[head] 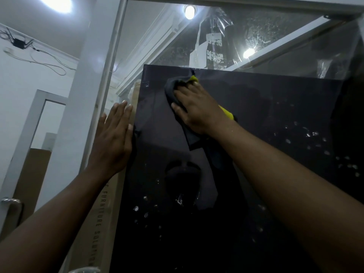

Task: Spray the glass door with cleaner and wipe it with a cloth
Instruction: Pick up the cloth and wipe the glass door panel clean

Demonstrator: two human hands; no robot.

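Observation:
The glass door (256, 107) fills the middle and right of the view, dark below and see-through near the top. Drops and streaks of cleaner show on it low down and at the right. My right hand (199, 109) presses a dark grey cloth with a yellow side (173, 89) against the upper glass, fingers curled over it. My left hand (114, 134) lies flat with straight fingers against the door's left edge. No spray bottle is in view.
The white door frame (110, 62) runs up the left side of the glass. A cardboard box with printed letters (102, 209) stands behind the glass at the lower left. A metal door handle (11, 201) shows at the far left. Ceiling lamps glare overhead.

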